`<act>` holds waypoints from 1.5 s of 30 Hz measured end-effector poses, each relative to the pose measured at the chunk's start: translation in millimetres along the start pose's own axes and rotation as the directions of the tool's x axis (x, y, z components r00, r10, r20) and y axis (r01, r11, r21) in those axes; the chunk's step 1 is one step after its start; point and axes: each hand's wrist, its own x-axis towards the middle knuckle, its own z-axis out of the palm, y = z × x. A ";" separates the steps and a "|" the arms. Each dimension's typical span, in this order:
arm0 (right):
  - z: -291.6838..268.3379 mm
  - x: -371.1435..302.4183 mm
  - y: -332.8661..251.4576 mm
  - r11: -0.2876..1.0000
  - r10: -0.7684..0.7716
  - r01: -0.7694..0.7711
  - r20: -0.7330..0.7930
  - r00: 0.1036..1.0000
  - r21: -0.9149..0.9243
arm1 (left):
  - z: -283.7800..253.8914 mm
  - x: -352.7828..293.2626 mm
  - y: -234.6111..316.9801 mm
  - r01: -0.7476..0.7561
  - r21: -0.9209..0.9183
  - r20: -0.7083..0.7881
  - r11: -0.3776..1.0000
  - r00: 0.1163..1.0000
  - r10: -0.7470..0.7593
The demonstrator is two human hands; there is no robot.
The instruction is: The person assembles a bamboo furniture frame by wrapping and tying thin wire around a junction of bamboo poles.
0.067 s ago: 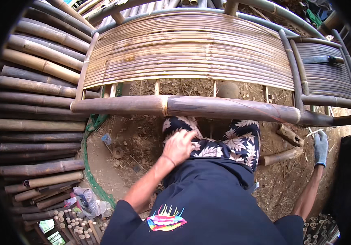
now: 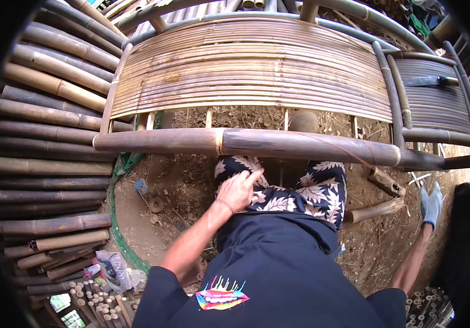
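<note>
Bamboo bench (image 2: 246, 65) across the view, in front of the person (image 2: 284, 268), with a thick front rail (image 2: 311, 143). The bare left hand (image 2: 236, 192) lies over the patterned trousers (image 2: 279, 204), its fingers half bent and loosely apart, with nothing seen in their hold. The grey-gloved right hand (image 2: 431, 206) is low at the right, its fingers parted in a V just beside pale strips (image 2: 421, 180); whether they touch cannot be told. At the bench's right end lies 1 knife (image 2: 422, 81).

Smooth bamboo rail (image 2: 306, 144) (faintly glossy); matt cloth glove (image 2: 431, 208).
</note>
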 end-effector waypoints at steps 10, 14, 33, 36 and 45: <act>-27.2 -134.8 -323.5 0.368 -0.538 0.256 -0.019 0.843 0.894 | -70.5 64.3 54.1 -0.215 0.165 0.469 0.963 0.876 0.116; -18.6 -138.1 -413.3 -0.035 -0.764 -0.226 0.120 0.634 0.973 | -183.4 63.3 147.4 -0.376 -0.170 0.040 0.911 0.921 0.387; -69.2 30.1 -233.5 0.511 -0.732 0.219 0.287 0.617 0.832 | -231.4 -264.1 -330.3 -0.385 -0.922 -0.139 0.023 0.278 -0.950; -51.3 52.8 -146.6 0.586 -0.467 -0.144 0.477 0.744 0.798 | -222.5 -364.0 -371.9 0.602 -0.487 -0.702 0.633 0.163 -0.694; -6.8 166.3 -6.8 0.908 -0.412 0.314 -0.456 0.789 -0.278 | -324.9 -374.3 -370.6 0.026 -0.777 -0.626 0.629 -0.139 -0.767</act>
